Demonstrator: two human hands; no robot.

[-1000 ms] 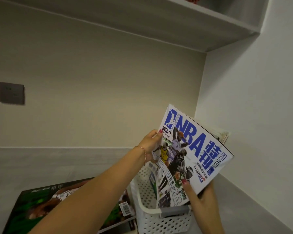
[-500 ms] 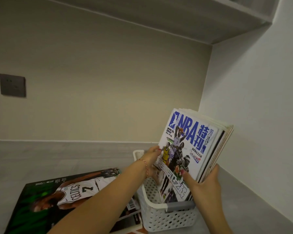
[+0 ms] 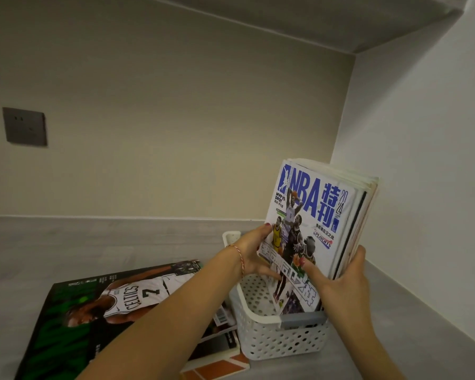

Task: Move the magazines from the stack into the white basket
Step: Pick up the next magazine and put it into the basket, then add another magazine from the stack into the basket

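Head view. A bundle of magazines (image 3: 318, 215) stands upright, its lower edge inside the white basket (image 3: 272, 341) at the basket's right end. The front cover is white with blue "NBA" lettering and faces the camera.

The left hand (image 3: 254, 252) grips the bundle's left edge: the thumb lies across the front cover, and the remaining fingers run behind or below the edge, where their position cannot be determined. A thin red cord encircles the left wrist.

The right hand (image 3: 340, 281) grips the bundle's lower right corner. Its thumb presses on the front cover; its fingers wrap around the right edge and the back of the bundle, pinching all copies together.

The basket rests on a grey counter (image 3: 66, 242). Just left of it lies the stack (image 3: 115, 311) of remaining magazines, flat, topped by a green cover showing a Celtics jersey numbered 7. The left forearm crosses above this stack.

A dark wall socket (image 3: 24, 126) is mounted on the rear wall.
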